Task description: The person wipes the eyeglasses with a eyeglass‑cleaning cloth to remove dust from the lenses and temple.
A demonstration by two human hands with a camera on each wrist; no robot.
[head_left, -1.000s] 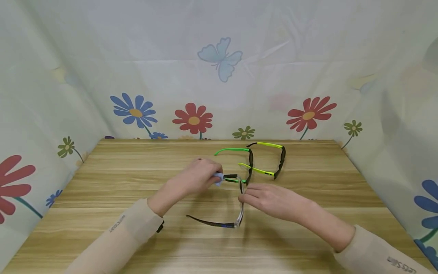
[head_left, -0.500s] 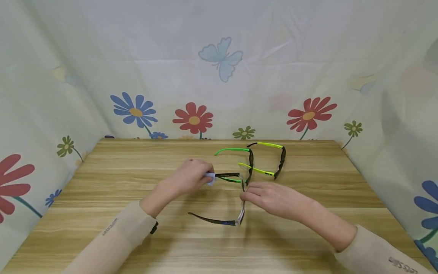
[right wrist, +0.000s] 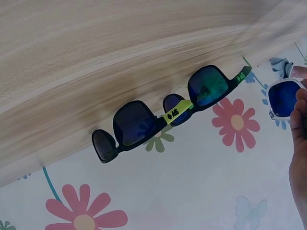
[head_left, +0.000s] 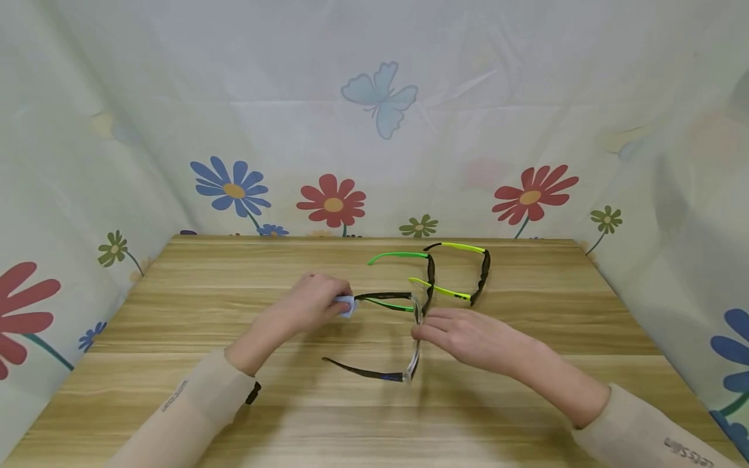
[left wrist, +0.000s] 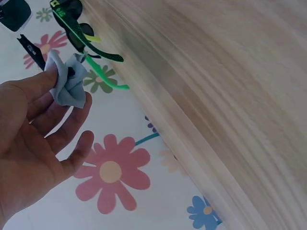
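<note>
Clear-framed sunglasses (head_left: 416, 356) with dark temples are held up over the table, temples spread toward the left. My right hand (head_left: 468, 341) pinches their front near the bridge; in the right wrist view a blue lens (right wrist: 284, 98) shows beside the fingers. My left hand (head_left: 313, 302) pinches a small light blue cloth (head_left: 346, 307) at the end of the far temple (head_left: 386, 296). In the left wrist view the folded cloth (left wrist: 67, 88) wraps the temple's tip, a bit of black showing within it, with the other fingers loosely spread.
Green-and-black sunglasses (head_left: 431, 270) lie unfolded just behind the held pair. Yellow-and-black sunglasses (head_left: 484, 273) lie to their right, one temple overlapping the green pair in the head view. A wood-grain table (head_left: 234, 273) ends against a flower-printed curtain (head_left: 456, 130).
My left hand has slid leftward along the far temple with the cloth, from mid-temple to its tip, baring more of it. My right hand has barely moved.
</note>
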